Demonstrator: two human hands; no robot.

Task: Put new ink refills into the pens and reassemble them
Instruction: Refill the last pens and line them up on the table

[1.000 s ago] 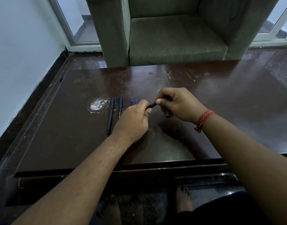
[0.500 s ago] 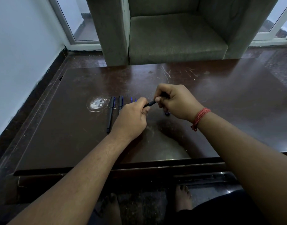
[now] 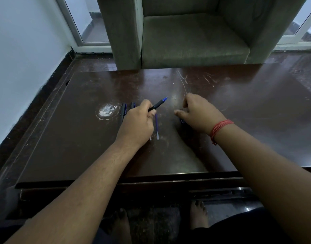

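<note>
Dark brown table [image 3: 81, 147] fills the view, its surface scratched. At 6 o'clock of the left hand [image 3: 136, 124] lie two blue refills [image 3: 156, 127], flat and parallel. This hand is clenched around a black pen [image 3: 157, 105], tip toward 2 o'clock. At 3 o'clock the right hand [image 3: 197, 111] is curled; whether it holds something, I cannot tell. Beyond, a grey armchair [image 3: 186, 37].

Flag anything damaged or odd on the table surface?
Yes. The table has a whitish, worn blotch just left of the two pens lying there, as if the finish is gone. Pale scratches also streak the far edge, near the armchair. The pens and loose refills look orderly.
</note>
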